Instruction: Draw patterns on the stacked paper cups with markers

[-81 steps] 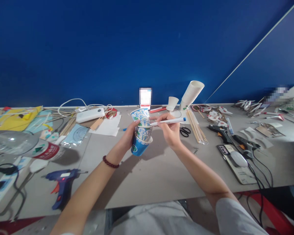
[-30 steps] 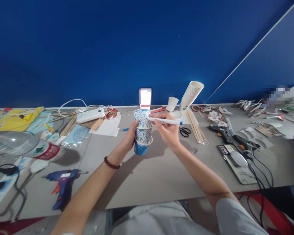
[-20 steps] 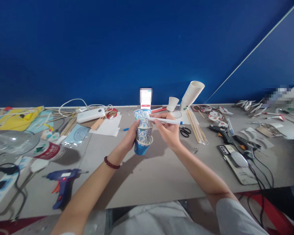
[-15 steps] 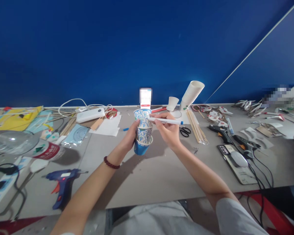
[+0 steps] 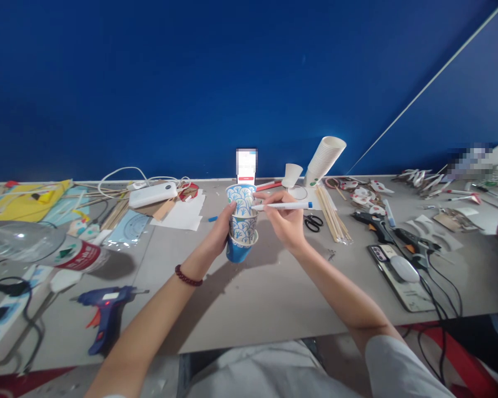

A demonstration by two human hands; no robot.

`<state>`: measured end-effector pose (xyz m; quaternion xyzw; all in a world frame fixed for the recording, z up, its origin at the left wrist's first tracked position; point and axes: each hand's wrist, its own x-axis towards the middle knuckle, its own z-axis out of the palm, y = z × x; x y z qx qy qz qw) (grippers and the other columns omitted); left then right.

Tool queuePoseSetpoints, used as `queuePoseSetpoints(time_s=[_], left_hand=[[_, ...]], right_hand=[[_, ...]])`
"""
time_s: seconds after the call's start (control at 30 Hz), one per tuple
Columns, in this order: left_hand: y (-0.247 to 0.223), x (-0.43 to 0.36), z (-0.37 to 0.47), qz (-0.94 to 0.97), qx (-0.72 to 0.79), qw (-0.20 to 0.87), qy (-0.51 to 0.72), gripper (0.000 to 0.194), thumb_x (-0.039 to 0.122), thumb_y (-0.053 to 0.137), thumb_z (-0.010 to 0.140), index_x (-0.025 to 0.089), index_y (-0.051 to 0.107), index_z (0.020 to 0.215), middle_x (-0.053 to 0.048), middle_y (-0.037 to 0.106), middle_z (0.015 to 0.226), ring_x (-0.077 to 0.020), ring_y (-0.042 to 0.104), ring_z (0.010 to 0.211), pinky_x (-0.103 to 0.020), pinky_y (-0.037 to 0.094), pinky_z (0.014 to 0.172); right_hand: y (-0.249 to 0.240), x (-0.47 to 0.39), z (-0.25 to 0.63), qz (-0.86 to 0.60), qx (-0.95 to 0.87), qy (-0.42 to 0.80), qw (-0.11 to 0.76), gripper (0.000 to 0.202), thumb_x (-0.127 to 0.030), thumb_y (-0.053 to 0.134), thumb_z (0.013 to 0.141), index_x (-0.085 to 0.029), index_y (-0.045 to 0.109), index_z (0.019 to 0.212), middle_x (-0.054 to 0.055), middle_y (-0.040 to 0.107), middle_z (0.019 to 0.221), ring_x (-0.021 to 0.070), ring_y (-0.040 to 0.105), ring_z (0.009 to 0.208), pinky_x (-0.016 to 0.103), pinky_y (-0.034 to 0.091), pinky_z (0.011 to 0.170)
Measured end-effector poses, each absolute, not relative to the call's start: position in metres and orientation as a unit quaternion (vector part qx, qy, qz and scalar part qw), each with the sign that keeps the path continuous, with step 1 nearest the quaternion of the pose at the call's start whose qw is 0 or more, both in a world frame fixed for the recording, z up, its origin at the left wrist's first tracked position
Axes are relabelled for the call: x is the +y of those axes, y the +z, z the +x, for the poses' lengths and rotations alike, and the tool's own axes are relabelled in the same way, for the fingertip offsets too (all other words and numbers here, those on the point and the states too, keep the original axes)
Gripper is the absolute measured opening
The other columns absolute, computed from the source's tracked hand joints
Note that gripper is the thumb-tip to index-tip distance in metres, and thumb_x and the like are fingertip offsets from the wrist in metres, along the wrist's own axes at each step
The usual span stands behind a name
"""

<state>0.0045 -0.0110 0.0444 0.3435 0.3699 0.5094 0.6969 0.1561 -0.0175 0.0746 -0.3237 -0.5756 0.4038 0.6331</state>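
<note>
Stacked paper cups with blue scalloped and branching line patterns are held upright over the table; the lowest one is solid blue. My left hand is closed round the left side of the stack. A white marker with a blue end lies in the pinch of my right hand, its tip at the right side of the upper patterned cup. Whether the tip touches the cup I cannot tell. Behind the cups a lit phone stands against the blue wall. A small blue cap lies left of the stack.
Scissors, wooden sticks and a tall stack of white cups are to the right. A blue glue gun and a large bottle lie left. A phone and cables are at right front.
The marker has shifted slightly right and its angle is a little flatter. The cup stack and my left hand have barely moved.
</note>
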Motion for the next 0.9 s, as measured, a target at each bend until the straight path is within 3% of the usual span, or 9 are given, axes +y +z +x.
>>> queuePoseSetpoints(time_s=[0.47, 0.63, 0.9], left_hand=[[0.0467, -0.0121, 0.0046, 0.340, 0.373, 0.704, 0.500, 0.056, 0.061, 0.063, 0.076, 0.014, 0.070, 0.106, -0.010, 0.076, 0.096, -0.0287, 0.069, 0.098, -0.038, 0.052, 0.089], [0.0468, -0.0120, 0.0048, 0.331, 0.377, 0.705, 0.502, 0.053, 0.058, 0.061, 0.079, 0.015, 0.070, 0.107, -0.010, 0.077, 0.090, -0.0285, 0.069, 0.098, -0.038, 0.053, 0.089], [0.0488, -0.0131, 0.0067, 0.337, 0.370, 0.701, 0.508, 0.052, 0.055, 0.063, 0.079, 0.014, 0.069, 0.111, -0.010, 0.077, 0.097, -0.0281, 0.069, 0.099, -0.040, 0.051, 0.093]], right_hand=[[0.0728, -0.0161, 0.1551, -0.313, -0.539, 0.443, 0.644, 0.009, -0.022, 0.065, 0.078, -0.023, 0.059, 0.071, 0.000, 0.064, 0.071, 0.0260, 0.070, 0.104, 0.042, 0.059, 0.084], [0.0731, -0.0150, 0.1539, -0.331, -0.503, 0.459, 0.653, 0.010, -0.028, 0.067, 0.080, -0.023, 0.060, 0.076, 0.002, 0.068, 0.083, 0.0247, 0.069, 0.107, 0.038, 0.061, 0.080], [0.0727, -0.0147, 0.1536, -0.336, -0.496, 0.470, 0.648, 0.014, -0.034, 0.070, 0.080, -0.023, 0.061, 0.083, 0.003, 0.074, 0.094, 0.0193, 0.072, 0.097, 0.039, 0.062, 0.086]])
